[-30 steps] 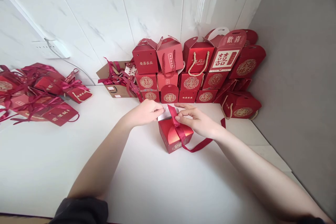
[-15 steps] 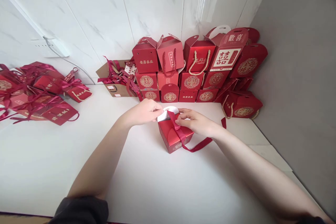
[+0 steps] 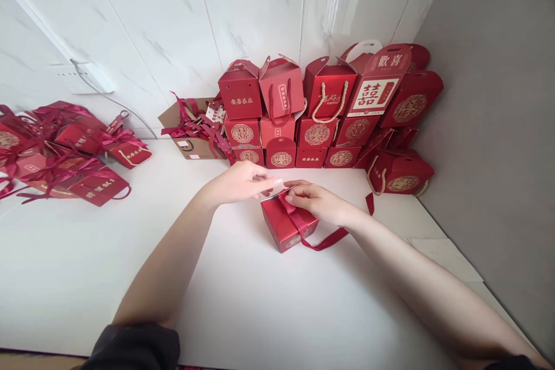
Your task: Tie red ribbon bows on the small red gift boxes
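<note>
A red gift box (image 3: 281,222) sits tilted on the white table, its top flaps partly folded. My left hand (image 3: 243,182) is at its far left edge, thumb and fingers at the pale-lined flap (image 3: 277,191). A dark red satin ribbon (image 3: 296,218) runs over the box top, and its loose tail curves out to the right. My right hand (image 3: 318,201) is closed in a pinch on the ribbon near the flap. The fingertips hide part of the ribbon and the flap's hole.
Stacked red gift boxes (image 3: 316,133) stand against the tiled wall. A brown carton (image 3: 197,147) holding ribbons and tags is left of them. Ribboned boxes (image 3: 99,185) lie piled at the far left. A grey wall (image 3: 489,127) bounds the right side.
The flap has tipped down, so its white inside shows less. My left hand has shifted slightly right over it. My right hand has moved a little left with the ribbon.
</note>
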### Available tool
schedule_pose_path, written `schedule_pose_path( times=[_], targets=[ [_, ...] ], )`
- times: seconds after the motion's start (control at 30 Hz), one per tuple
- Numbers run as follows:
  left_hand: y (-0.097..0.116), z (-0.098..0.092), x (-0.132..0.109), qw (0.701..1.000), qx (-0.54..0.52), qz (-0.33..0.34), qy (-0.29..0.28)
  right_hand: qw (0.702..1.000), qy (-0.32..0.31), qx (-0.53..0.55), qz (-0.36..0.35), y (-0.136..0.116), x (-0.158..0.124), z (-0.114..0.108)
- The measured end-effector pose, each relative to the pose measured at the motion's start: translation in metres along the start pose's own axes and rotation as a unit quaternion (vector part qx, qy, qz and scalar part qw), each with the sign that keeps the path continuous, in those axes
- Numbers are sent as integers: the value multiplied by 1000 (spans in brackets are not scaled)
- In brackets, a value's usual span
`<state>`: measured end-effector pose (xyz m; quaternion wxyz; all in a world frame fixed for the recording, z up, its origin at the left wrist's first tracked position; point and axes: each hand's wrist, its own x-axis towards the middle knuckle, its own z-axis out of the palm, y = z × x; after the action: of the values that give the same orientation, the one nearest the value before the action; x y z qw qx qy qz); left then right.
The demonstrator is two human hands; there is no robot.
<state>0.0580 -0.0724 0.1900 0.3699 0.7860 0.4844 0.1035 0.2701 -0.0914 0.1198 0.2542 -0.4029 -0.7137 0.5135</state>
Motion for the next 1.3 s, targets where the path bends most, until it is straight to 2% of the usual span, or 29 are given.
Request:
schedule_pose_path(
  times=[0.07, 0.17, 0.33, 0.5, 0.6, 0.67, 0.73, 0.83, 0.9, 0.93, 1.0, 1.03, 1.07, 1.1, 1.2, 1.27, 1.3],
  targets=[
    [-1, 0, 2, 999, -43, -10, 11, 1000, 5, -4, -5, -1, 0, 1],
    [0, 1, 3, 999, -22, 9, 29, 1000, 5, 1, -11, -4, 0, 1],
    [4, 4, 0, 998, 6, 55, -10, 999, -6, -3, -34, -7, 0, 1],
    [7, 8, -1, 995, 15, 73, 60, 999, -2, -10, -34, -6, -2, 0],
    [6, 2, -1, 994, -7, 61, 88, 999, 4, -23, -26, -5, -3, 0],
    [2, -8, -3, 989, -27, 50, 138, 999, 11, -40, -25, -5, -3, -1],
    [-3, -21, -9, 975, -32, 30, 217, 998, 16, -58, -32, -5, -3, -3],
    [-14, -43, -21, 940, 6, 0, 342, 996, 23, -79, -43, -5, -4, -8],
    [-25, -58, -29, 915, 16, -25, 402, 995, 26, -87, -48, -6, -6, -13],
    [-31, -65, -33, 899, 40, -52, 433, 994, 26, -93, -50, -7, -7, -15],
    [-44, -77, -38, 848, 133, -108, 502, 992, 20, -110, -53, -10, -10, -19],
    [-51, -81, -39, 829, 174, -137, 513, 991, 18, -121, -55, -12, -12, -21],
    [-56, -84, -39, 829, 194, -157, 500, 990, 23, -130, -58, -13, -14, -23],
    [-60, -86, -38, 815, 200, -186, 511, 988, 37, -139, -62, -15, -15, -25],
    [-56, -79, -30, 891, 198, -152, 379, 978, 88, -178, -60, -21, -22, -31],
    [-43, -63, -21, 940, 175, -96, 277, 973, 69, -218, -37, -26, -29, -35],
    [-36, -53, -16, 972, 145, -52, 180, 971, 38, -237, -25, -29, -33, -36]
  ],
)
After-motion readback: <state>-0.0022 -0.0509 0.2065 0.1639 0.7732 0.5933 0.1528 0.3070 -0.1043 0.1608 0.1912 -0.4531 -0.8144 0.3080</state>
